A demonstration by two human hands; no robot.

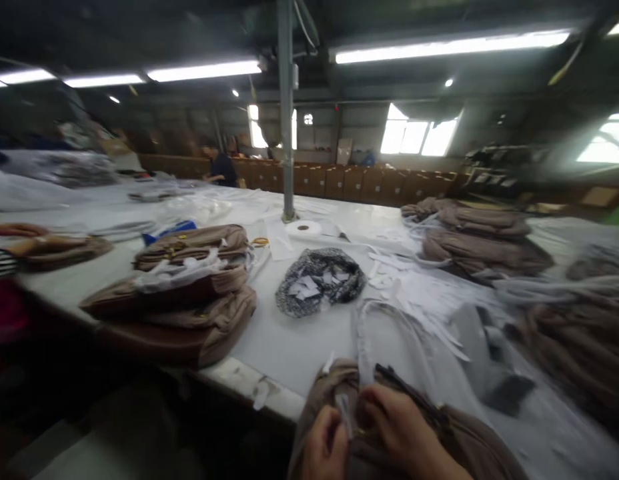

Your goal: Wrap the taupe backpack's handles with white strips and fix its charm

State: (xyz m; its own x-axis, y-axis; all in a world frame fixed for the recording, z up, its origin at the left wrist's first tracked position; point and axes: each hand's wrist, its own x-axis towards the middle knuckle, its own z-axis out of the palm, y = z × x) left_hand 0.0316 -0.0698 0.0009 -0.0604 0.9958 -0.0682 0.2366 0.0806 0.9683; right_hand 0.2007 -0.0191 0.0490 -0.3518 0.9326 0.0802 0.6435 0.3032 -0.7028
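A taupe handbag [477, 440] lies at the table's front edge, right under my hands. Its handle [362, 337] rises in a loop and is wrapped in white, thin material. My left hand [327, 443] is closed, with thumb and forefinger pinching a small whitish strip [344, 408] at the bag's top. Close beside it, my right hand [402, 427] has its fingers curled together at the base of the wrapped handle; what they grip is hidden. A dark strap or zipper edge [399, 381] runs behind the right hand.
Stacked taupe bags [224, 293] stand left, more bags [482, 247] at right. A black-and-white cloth holder [317, 283] contains white scraps. Nearby are a white roll [303, 229], yellow-handled scissors [260, 242], a grey tape dispenser [482, 353] and a metal post [286, 113]. Another person's arm [19, 230] reaches in at left.
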